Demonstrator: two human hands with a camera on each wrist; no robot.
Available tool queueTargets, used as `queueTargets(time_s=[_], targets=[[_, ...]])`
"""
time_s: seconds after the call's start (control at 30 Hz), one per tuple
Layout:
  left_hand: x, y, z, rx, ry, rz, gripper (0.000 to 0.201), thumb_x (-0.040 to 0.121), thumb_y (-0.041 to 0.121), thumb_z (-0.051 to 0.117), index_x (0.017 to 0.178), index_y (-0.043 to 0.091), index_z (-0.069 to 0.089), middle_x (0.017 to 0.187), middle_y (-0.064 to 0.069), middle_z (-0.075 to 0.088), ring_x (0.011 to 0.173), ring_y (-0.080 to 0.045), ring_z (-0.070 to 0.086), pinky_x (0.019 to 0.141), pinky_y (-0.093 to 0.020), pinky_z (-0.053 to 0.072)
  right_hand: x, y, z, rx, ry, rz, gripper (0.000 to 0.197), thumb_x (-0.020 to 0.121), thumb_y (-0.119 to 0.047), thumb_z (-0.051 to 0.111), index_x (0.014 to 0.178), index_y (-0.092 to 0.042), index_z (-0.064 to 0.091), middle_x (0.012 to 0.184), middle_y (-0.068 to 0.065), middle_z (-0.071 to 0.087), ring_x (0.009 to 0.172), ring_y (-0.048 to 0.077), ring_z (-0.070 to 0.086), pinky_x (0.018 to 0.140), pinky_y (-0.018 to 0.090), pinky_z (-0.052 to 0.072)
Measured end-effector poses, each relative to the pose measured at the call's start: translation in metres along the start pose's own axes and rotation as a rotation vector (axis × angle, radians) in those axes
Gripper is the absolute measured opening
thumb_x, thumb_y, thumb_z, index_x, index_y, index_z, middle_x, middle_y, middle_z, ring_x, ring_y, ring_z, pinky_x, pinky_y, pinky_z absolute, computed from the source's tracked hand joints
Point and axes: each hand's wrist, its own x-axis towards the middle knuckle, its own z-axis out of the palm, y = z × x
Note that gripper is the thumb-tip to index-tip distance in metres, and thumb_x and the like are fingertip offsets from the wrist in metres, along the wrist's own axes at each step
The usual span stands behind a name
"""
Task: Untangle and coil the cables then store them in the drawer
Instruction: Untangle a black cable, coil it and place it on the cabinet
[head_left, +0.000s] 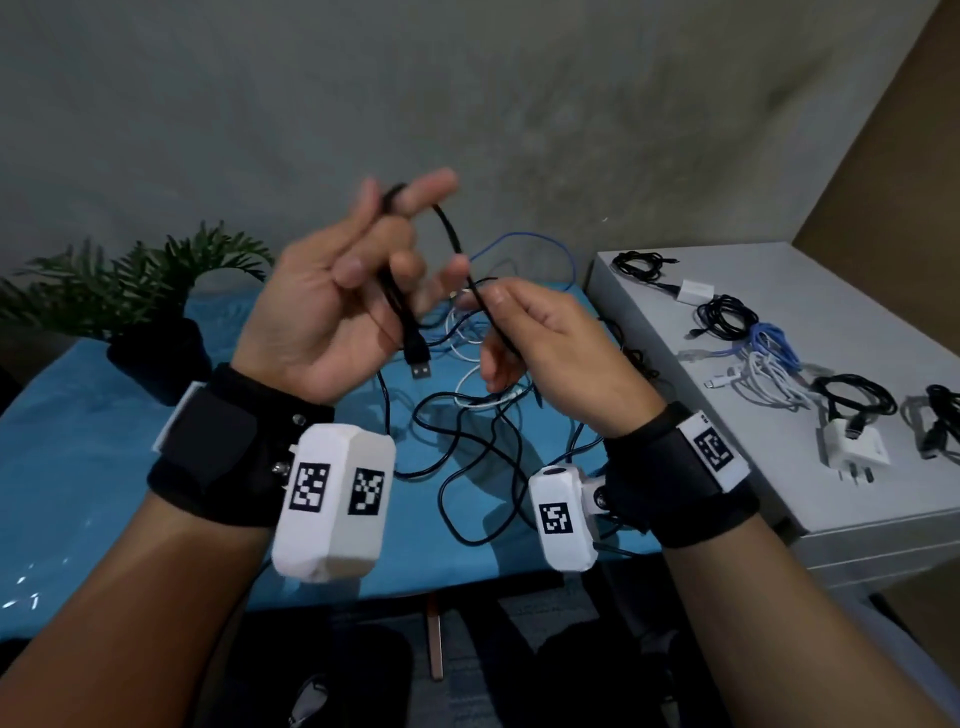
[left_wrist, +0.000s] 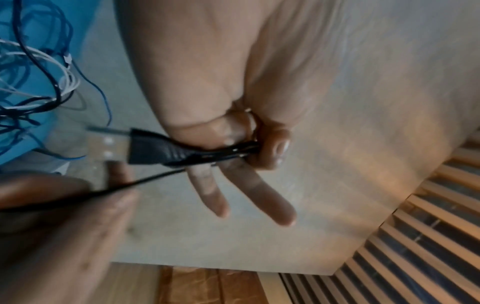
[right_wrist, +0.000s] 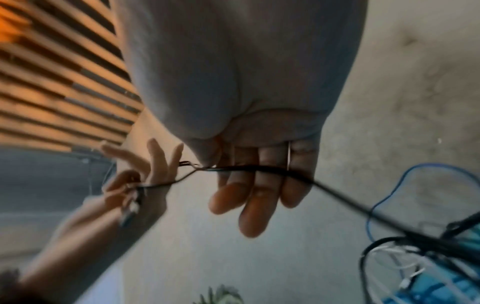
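Mid-coil, above the blue table (head_left: 156, 467). Left hand (head_left: 332, 306) palm-up, thumb and bent finger pinching the black cable (head_left: 452, 239) near its USB plug (head_left: 418, 361), which dangles below the palm; two fingers out straight, a first loop riding over them. Right hand (head_left: 545, 338) pinching the same cable a little farther along, feeding slack. From there, trailing down into the tangle (head_left: 483, 405) of black, white and blue leads on the table. Coiled bundles (head_left: 769, 343) already lying on the white cabinet (head_left: 857, 514) to the right; no open drawer in view.

Likely trouble: pulling more slack while the far end sits knotted in the pile, dragging the whole tangle up or tightening a knot. Also possible: loop slipping off the straight fingers if the pinch loosens, or plug swinging and snagging another lead.
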Motion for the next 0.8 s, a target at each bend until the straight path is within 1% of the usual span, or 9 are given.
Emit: queueTargets(time_s=[0.07,0.13,0.23,0.3,0.4,0.5,0.6,0.73,0.8], targets=[[-0.002,0.012,-0.006,-0.038,0.048,0.155,0.039,0.109,0.015,0.034,0.129,-0.005,0.060,0.064,0.003,0.060,0.077,-0.012,0.072,0.097,-0.045,0.055,-0.002,0.009,0.002,-0.218,-0.034,-0.015,0.034,0.110,-0.037,0.037,0.120,-0.023,0.067,0.066,0.001,0.065,0.062,0.007,0.061,0.066,0.026,0.046],[-0.007,0.026,-0.012,-0.129,0.084,0.246,0.040,0.107,0.007,0.036,0.145,-0.006,0.042,0.085,-0.010,0.071,0.091,-0.025,0.073,0.099,-0.056,0.051,-0.005,0.014,0.007,-0.329,-0.126,0.011,0.034,0.109,-0.039,0.038,0.128,-0.028,0.064,0.065,-0.008,0.064,0.064,0.000,0.062,0.072,0.024,0.048],[-0.008,0.029,-0.016,0.155,0.149,0.274,0.046,0.108,0.007,0.034,0.153,0.012,0.030,0.091,0.001,0.072,0.090,-0.019,0.073,0.087,-0.048,0.059,-0.007,0.010,0.016,-0.381,-0.240,0.016,0.035,0.108,-0.034,0.043,0.138,-0.028,0.060,0.083,-0.037,0.066,0.078,-0.017,0.057,0.075,0.007,0.039],[-0.006,0.021,-0.015,0.568,0.252,0.190,0.043,0.106,0.005,0.036,0.147,0.017,0.035,0.084,0.005,0.069,0.082,-0.016,0.073,0.074,-0.040,0.062,-0.006,0.006,0.019,-0.425,-0.214,-0.053,0.033,0.107,-0.035,0.048,0.134,-0.027,0.065,0.110,-0.021,0.072,0.092,-0.011,0.058,0.080,0.013,0.043],[-0.005,0.002,-0.012,0.915,0.293,-0.068,0.039,0.105,0.000,0.040,0.142,0.011,0.045,0.084,-0.003,0.074,0.080,-0.019,0.073,0.074,-0.033,0.062,-0.008,-0.001,0.016,-0.421,-0.063,-0.141,0.020,0.103,-0.028,0.055,0.098,-0.023,0.073,0.064,-0.011,0.059,0.058,0.004,0.050,0.057,0.027,0.037],[-0.008,-0.010,-0.007,1.068,0.233,-0.268,0.030,0.103,-0.001,0.042,0.122,0.011,0.062,0.091,-0.014,0.073,0.079,-0.024,0.070,0.076,-0.035,0.057,-0.008,-0.012,0.006,-0.227,0.036,-0.164,0.013,0.094,-0.013,0.053,0.084,-0.017,0.060,0.057,-0.013,0.054,0.053,0.004,0.046,0.054,0.026,0.034],[-0.011,-0.017,-0.002,0.931,0.075,-0.342,0.031,0.104,0.006,0.040,0.102,0.011,0.070,0.067,-0.021,0.059,0.043,-0.022,0.046,0.044,-0.027,0.038,-0.007,-0.020,-0.004,-0.016,0.066,-0.247,0.013,0.088,0.001,0.048,0.086,-0.011,0.050,0.070,0.017,0.049,0.063,0.033,0.048,0.060,0.051,0.044],[-0.010,-0.017,0.003,0.490,-0.066,-0.341,0.034,0.097,0.026,0.042,0.101,0.001,0.064,0.054,0.000,0.029,0.038,-0.008,0.015,0.038,-0.021,0.010,-0.011,-0.029,-0.011,0.169,0.100,-0.311,0.016,0.098,0.012,0.048,0.099,-0.003,0.050,0.073,0.006,0.049,0.064,0.011,0.051,0.064,0.024,0.046],[-0.008,-0.015,0.005,0.360,-0.092,-0.337,0.045,0.102,0.041,0.032,0.094,0.006,0.060,0.053,0.004,0.023,0.037,-0.009,0.011,0.038,-0.019,0.008,-0.009,-0.030,-0.011,0.104,0.165,-0.323,0.010,0.100,0.002,0.053,0.102,-0.007,0.055,0.078,0.008,0.055,0.068,0.007,0.051,0.063,0.028,0.045]])
